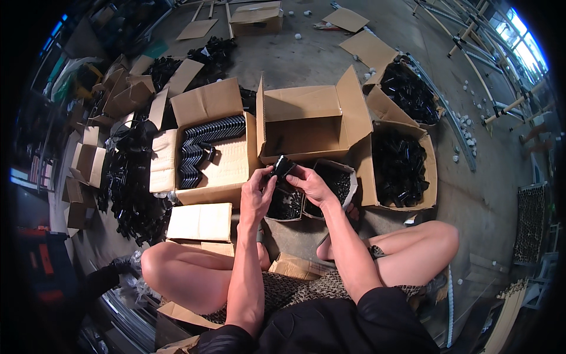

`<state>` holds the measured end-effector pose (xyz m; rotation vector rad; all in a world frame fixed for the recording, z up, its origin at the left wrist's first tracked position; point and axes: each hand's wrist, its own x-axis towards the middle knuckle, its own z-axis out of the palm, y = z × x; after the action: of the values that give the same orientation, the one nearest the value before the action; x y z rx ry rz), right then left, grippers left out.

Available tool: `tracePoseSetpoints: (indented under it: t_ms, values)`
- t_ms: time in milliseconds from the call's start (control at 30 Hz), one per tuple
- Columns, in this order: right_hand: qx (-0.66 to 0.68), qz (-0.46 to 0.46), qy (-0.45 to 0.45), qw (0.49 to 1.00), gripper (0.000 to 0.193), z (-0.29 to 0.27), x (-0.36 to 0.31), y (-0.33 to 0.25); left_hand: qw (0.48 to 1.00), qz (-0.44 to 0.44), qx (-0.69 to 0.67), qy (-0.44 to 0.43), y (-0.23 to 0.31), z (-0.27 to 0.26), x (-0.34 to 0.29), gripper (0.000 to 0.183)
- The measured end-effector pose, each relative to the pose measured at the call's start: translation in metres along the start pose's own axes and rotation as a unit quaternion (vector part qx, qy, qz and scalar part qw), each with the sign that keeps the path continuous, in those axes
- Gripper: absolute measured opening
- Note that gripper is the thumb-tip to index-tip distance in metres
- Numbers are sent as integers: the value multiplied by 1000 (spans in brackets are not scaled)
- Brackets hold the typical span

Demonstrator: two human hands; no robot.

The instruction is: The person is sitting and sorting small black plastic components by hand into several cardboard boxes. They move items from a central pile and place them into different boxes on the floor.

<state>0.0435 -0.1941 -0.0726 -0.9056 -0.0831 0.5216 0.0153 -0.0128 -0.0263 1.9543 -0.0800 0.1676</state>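
Left hand and right hand share a fingertip grip on the black part, at six o'clock from the open carton; it should handle light, stiff (slippery, perhaps), best taken by both ends.

Black short-sleeved top; dark-and-tan patterned shorts; forearms bare, hands ungloved.

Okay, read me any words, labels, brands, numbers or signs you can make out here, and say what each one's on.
No text can be read anywhere in this picture.
Black part in the hands: no legible marking.
Box with neat rows: none legible.
Far box at the top: any marks are too small and blurred to read.
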Motion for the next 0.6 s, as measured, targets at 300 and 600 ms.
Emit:
tracePoseSetpoints:
  t_ms: [300,600]
  values:
    - [-55,-9,11,998,31,-1,0,-2,998,-2,-49,-51,14,-3,0,27]
    - [-196,-11,133,971,21,7,15,-2,926,-212,-314,2,-23,8,-1,32]
